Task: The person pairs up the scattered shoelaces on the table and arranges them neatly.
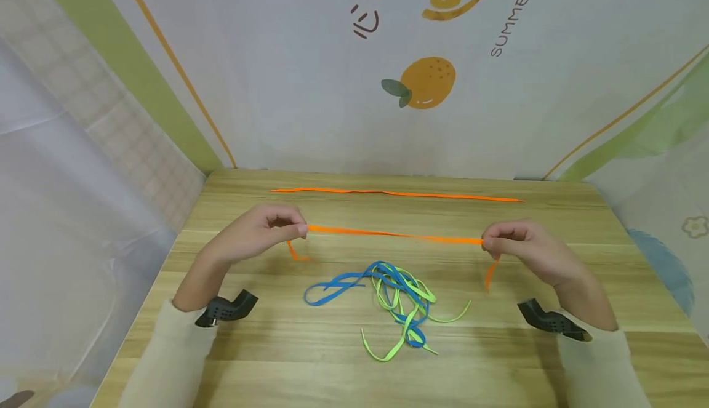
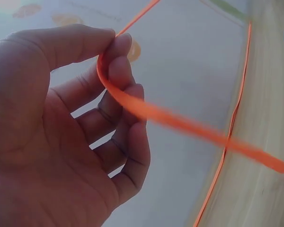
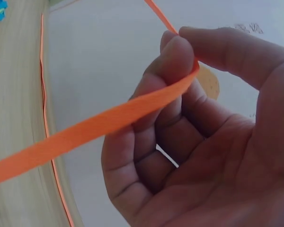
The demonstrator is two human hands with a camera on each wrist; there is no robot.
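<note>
An orange flat shoelace (image 1: pixel 360 231) is stretched between both hands above the table. The left hand (image 1: pixel 266 229) pinches it between thumb and index finger, and a loose end hangs below. On the other side, the right hand (image 1: pixel 523 245) pinches it the same way, its tail (image 3: pixel 99 113) crossing in front of the fingers in the right wrist view. Behind them a second orange shoelace (image 1: pixel 399 194) lies nearly straight along the far part of the table. Nearer the person, a blue shoelace (image 1: pixel 332 297) and a lime-green shoelace (image 1: pixel 390 352) lie in a tangled pile.
The wood-grain table (image 1: pixel 288 359) ends at a white printed cloth (image 1: pixel 310 106) standing behind it, with more cloth at both sides. Black wrist mounts (image 1: pixel 227 309) sit on both forearms.
</note>
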